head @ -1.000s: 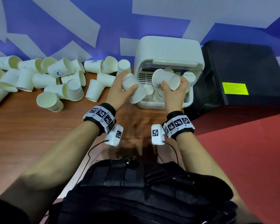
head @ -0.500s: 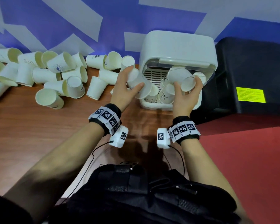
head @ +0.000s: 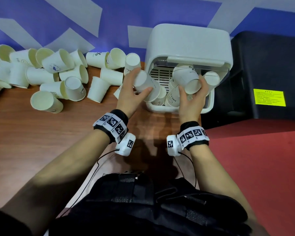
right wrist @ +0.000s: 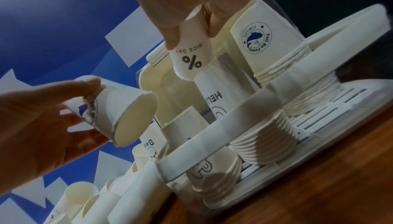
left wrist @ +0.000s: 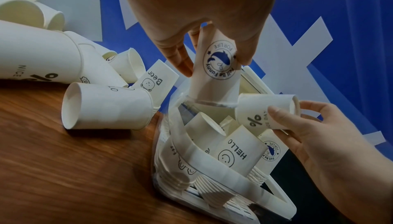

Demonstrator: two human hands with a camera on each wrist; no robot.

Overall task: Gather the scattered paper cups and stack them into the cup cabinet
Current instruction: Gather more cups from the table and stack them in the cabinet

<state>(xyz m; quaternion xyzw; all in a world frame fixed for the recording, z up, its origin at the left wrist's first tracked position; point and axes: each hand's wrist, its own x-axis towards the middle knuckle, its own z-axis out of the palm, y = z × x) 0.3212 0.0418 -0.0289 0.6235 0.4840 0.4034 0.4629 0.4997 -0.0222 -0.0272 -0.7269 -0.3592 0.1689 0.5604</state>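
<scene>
The white cup cabinet [head: 187,45] stands at the table's back with its front open. Inside it are stacks of upside-down paper cups, one marked HELLO [left wrist: 236,153]. My left hand [head: 140,81] grips a whale-logo cup [left wrist: 217,69] at the opening's left side, tilted with its mouth toward the stacks. My right hand [head: 192,86] holds a "%" cup [right wrist: 191,56] mouth-down just above the HELLO stack [right wrist: 214,99], under the raised lid. Several loose cups [head: 58,77] lie scattered on the wooden table [head: 41,142] to the left.
A black box [head: 269,65] with a yellow label sits tight against the cabinet's right side. A red surface [head: 262,167] lies to the right of the table. A blue and white wall runs behind. A black bag [head: 143,201] is at my waist.
Both hands have carried their cups forward to the cabinet opening. The right cup has gone further in under the lid, and the left cup has come up to the opening's left edge.
</scene>
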